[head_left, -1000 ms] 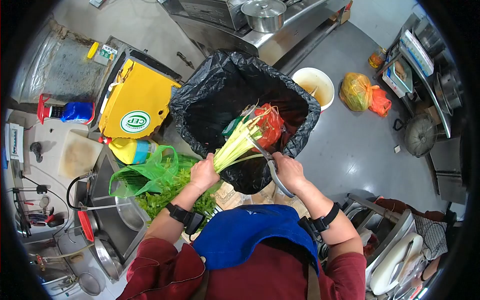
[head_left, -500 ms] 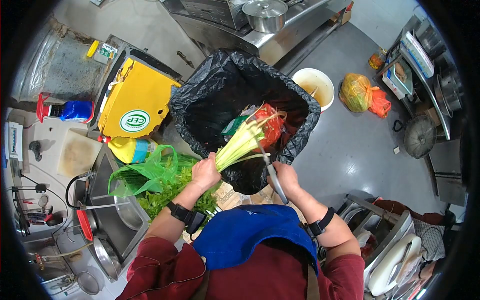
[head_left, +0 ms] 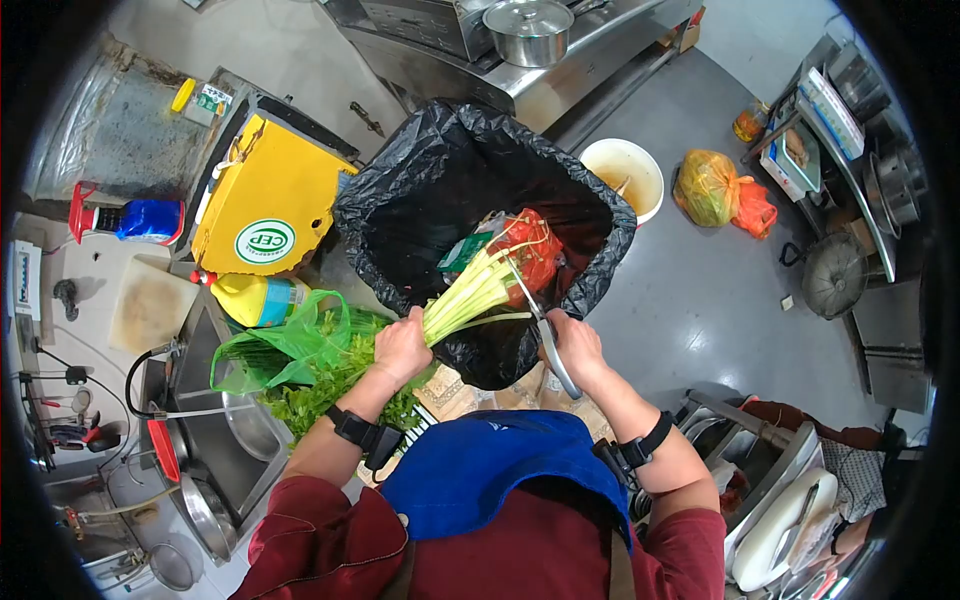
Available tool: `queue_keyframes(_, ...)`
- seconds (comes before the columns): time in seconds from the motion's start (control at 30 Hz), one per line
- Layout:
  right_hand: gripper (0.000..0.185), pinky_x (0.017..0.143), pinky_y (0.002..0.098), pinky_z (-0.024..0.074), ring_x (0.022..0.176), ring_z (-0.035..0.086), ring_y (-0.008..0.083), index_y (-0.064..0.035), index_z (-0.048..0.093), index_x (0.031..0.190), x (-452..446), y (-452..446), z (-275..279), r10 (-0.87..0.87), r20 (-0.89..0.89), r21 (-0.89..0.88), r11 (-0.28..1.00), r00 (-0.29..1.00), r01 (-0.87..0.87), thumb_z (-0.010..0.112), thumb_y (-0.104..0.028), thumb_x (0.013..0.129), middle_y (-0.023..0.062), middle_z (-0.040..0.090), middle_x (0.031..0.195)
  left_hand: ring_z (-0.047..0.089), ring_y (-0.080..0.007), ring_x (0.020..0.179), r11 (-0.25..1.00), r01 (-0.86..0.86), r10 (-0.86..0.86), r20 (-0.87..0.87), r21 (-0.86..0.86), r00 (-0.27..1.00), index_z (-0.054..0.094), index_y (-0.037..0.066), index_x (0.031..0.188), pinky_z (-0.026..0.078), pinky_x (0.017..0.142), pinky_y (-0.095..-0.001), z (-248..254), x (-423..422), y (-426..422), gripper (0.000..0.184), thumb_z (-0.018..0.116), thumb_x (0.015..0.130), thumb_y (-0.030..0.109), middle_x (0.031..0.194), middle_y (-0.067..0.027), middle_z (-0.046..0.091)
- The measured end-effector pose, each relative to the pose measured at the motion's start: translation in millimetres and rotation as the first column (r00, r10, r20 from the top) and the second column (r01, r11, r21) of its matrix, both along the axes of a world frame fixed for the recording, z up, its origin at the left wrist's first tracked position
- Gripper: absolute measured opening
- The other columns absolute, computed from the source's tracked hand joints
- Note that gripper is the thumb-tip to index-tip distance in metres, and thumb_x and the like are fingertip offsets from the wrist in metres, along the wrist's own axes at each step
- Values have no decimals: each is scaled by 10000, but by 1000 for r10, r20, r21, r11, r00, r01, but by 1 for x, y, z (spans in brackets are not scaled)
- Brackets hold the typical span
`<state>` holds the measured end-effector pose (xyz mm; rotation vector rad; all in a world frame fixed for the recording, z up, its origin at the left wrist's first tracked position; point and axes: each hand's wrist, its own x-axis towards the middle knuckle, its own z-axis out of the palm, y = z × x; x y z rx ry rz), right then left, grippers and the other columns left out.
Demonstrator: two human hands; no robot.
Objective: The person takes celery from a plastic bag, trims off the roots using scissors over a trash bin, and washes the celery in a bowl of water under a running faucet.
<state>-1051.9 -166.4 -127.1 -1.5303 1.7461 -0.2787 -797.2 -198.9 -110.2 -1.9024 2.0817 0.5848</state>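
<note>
My left hand (head_left: 403, 347) is closed around a bunch of green stalks (head_left: 470, 297), its leafy end hanging toward the lower left and its root ends over a bin lined with a black bag (head_left: 385, 215). In my right hand (head_left: 575, 347) are grey-handled scissors (head_left: 553, 350), their blades at the root end of the stalks. A red plastic bag (head_left: 537, 245) and a green-labelled wrapper (head_left: 463, 252) lie inside the bin. Beside my left hand, a green plastic bag (head_left: 290, 350) holds more greens.
A white bucket (head_left: 648, 180) stands beyond the bin, with tied bags (head_left: 706, 187) on the floor past it. At left are a yellow panel (head_left: 260, 200), a yellow bottle (head_left: 245, 297) and a sink (head_left: 215, 400). Another person's hand (head_left: 853, 537) shows at lower right.
The scissors have swung from upright back to a slant, with their blades against the root ends. The stalks and my left hand have shifted slightly left and down.
</note>
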Motion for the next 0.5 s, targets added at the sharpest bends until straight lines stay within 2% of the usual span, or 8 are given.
queue_keyframes(0.07,338,677,448,457,747,580,381,-42,565,927,0,-1,-5,-14,24,-32,999,1000,15,610,-143,608,193,608,770,585,-397,765,1000,-1,0,-19,-31,1000,435,34,1024,459,700,-472,-6,3,1,445,570,601,53,793,-223,608)
queue_keyframes(0.1,319,673,445,459,741,581,380,-40,573,903,0,0,-7,-29,49,-64,997,998,32,615,-142,603,193,607,764,585,-397,765,1000,-2,2,-18,-29,1000,435,34,1024,459,700,-472,-7,3,2,445,570,601,53,793,-223,608)
queue_keyframes(0.2,300,666,440,462,726,576,386,-41,585,877,-7,3,-11,-62,69,-87,994,996,68,624,-146,599,196,602,746,588,-392,765,998,13,-14,-8,-61,1000,434,30,1010,462,690,-472,-9,5,1,427,570,605,52,791,-222,608)
queue_keyframes(0.27,307,666,439,463,723,573,389,-42,583,880,-16,5,-7,-26,70,-88,996,997,32,626,-146,595,198,600,740,601,-368,769,997,48,-44,55,-69,998,435,14,910,475,669,-445,-7,8,-1,283,547,651,47,824,-206,599)
queue_keyframes(0.3,313,666,438,463,721,570,393,-44,581,883,-20,6,-1,6,71,-88,996,997,0,629,-147,591,200,598,735,601,-368,769,997,41,-38,54,-67,998,435,14,910,475,669,-445,-7,10,-2,283,547,651,47,824,-206,599)
queue_keyframes(0.37,275,662,451,456,723,566,401,-48,574,892,-22,4,17,51,38,-91,995,998,-48,607,-155,641,208,595,730,608,-343,744,984,122,-107,118,-131,987,436,23,888,482,642,-418,-8,14,-4,266,558,654,51,798,-186,592)
queue_keyframes(0.43,178,654,471,452,724,584,391,-46,553,852,-26,-4,23,152,-142,-72,984,978,-164,530,-149,709,227,591,715,605,-323,694,967,171,-145,141,-191,979,435,31,857,477,609,-402,-11,16,-3,258,573,639,48,755,-168,578)
queue_keyframes(0.5,157,658,470,456,731,587,387,-34,542,830,-30,-10,28,182,-199,-45,980,963,-194,477,-145,740,230,593,721,595,-316,655,930,249,-219,137,-272,966,436,34,833,468,586,-401,-12,18,-4,261,585,618,44,727,-158,565)
